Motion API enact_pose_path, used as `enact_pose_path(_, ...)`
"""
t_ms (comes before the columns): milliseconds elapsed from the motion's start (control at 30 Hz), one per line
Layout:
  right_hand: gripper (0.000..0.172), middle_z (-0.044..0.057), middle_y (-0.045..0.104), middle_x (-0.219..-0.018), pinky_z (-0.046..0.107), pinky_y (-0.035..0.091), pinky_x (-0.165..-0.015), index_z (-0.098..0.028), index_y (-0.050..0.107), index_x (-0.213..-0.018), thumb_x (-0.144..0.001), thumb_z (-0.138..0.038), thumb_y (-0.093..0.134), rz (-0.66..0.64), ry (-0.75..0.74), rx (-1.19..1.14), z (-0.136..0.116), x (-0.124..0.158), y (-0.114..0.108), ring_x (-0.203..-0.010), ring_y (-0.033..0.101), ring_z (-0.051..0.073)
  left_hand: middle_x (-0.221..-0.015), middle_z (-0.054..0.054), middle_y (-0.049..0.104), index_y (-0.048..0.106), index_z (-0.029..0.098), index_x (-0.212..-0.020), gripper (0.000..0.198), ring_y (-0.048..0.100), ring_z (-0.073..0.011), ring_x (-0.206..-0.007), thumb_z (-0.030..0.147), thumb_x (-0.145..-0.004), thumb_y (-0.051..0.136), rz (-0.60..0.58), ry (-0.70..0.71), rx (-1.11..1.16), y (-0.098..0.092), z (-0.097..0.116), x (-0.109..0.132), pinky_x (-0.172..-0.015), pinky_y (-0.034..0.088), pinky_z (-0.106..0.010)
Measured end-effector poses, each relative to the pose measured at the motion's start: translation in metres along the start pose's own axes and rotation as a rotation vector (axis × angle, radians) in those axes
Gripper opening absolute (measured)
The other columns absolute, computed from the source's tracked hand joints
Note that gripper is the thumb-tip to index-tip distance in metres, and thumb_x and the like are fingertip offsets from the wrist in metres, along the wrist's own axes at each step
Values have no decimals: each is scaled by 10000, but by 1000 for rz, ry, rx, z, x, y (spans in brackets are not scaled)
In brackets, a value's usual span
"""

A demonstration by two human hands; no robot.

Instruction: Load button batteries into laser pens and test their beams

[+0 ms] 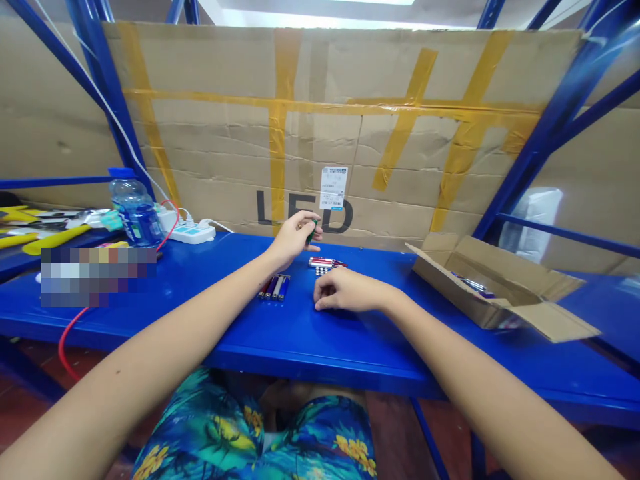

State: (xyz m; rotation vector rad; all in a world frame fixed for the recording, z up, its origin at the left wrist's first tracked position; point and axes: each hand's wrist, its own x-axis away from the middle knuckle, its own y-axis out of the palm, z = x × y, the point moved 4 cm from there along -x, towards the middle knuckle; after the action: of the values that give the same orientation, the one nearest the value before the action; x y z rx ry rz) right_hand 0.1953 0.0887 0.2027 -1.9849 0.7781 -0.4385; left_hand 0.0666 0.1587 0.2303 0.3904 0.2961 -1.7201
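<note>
My left hand [299,235] is raised above the far middle of the blue table, its fingers closed on a small green cylinder [311,231], mostly hidden by the fingers. Lower and to the right, my right hand [343,291] is near the tabletop with fingers curled together; whatever is in them cannot be made out. Just beyond it lie small red and silver metal tubes [323,262] and a cluster of small round silver pieces [323,271]. Below my left wrist, several slim metal tubes in red, silver and blue [275,288] lie side by side.
An open cardboard box [450,283] with more tubes inside stands at the right. To the left are a bottle of blue liquid [134,210], a white power strip [189,231] and a red cable [63,350]. A large taped cardboard sheet [220,153] rises behind the table [240,333].
</note>
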Motion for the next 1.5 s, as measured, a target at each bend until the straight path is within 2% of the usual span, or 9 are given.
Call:
enact_pose_path(100,86,8,657,-701,238,406,-577,-164,679,-793,-784,-227,621,-20,-17,2,1,-1,2,-621,566,125,-850,-28,594,585,174,-1017,138,620,-124,-734,181,-912,496,-44,-36,-6,4,-3,3,-562,558,-257)
enact_pose_path(167,92,9,651,-691,246,429,-586,-159,667,-796,-784,-224,603,31,-26,-87,5,0,-5,-612,581,129,-850,-36,591,593,160,-1011,134,606,-116,-712,155,-901,516,-57,-46,-44,7,-6,4,-538,537,-230)
enact_pose_path(267,90,15,645,-681,256,445,-576,-153,637,-792,-775,-224,585,284,-9,-252,15,4,-29,-598,591,134,-843,-51,610,615,129,-1001,145,596,-115,-711,107,-877,545,-82,-54,-113,9,-11,3,-543,518,-217)
enact_pose_path(367,81,-1,596,-592,245,395,-481,-151,608,-784,-753,-222,585,552,16,-353,29,8,-50,-489,521,111,-831,-62,629,631,109,-991,151,597,-124,-708,92,-863,554,-133,-52,-153,13,-15,3,-548,504,-230)
enact_pose_path(500,83,6,604,-601,246,381,-439,-154,586,-775,-732,-224,601,722,52,-434,43,9,-59,-436,482,93,-785,-49,636,658,106,-953,137,566,-106,-626,134,-855,566,-208,-36,-231,20,-17,7,-546,479,-241)
enact_pose_path(667,121,-2,597,-566,258,411,-457,-158,584,-778,-738,-266,621,712,34,-437,46,5,-55,-440,498,104,-716,-16,631,669,123,-907,115,533,-92,-580,170,-824,604,-273,8,-294,27,-14,14,-553,447,-233)
enact_pose_path(933,189,5,614,-565,293,466,-503,-150,613,-809,-742,-322,656,679,-9,-514,46,4,-53,-479,559,134,-715,-14,625,651,137,-909,114,513,-89,-525,197,-829,597,-280,-3,-304,26,-11,17,-451,379,-212)
enact_pose_path(1300,158,15,633,-603,307,467,-549,-153,676,-837,-789,-290,613,691,-1,-257,51,3,-50,-496,554,137,-792,-37,670,649,123,-877,87,609,-142,-757,162,-819,598,-240,57,-365,28,-11,15,-698,467,-274)
enact_pose_path(1500,147,8,622,-572,278,461,-481,-176,578,-738,-779,-309,623,664,5,-347,53,3,-48,-483,560,135,-771,-22,638,615,117,-884,86,605,-132,-749,151,-804,616,-248,93,-367,28,-11,18,-697,466,-268)
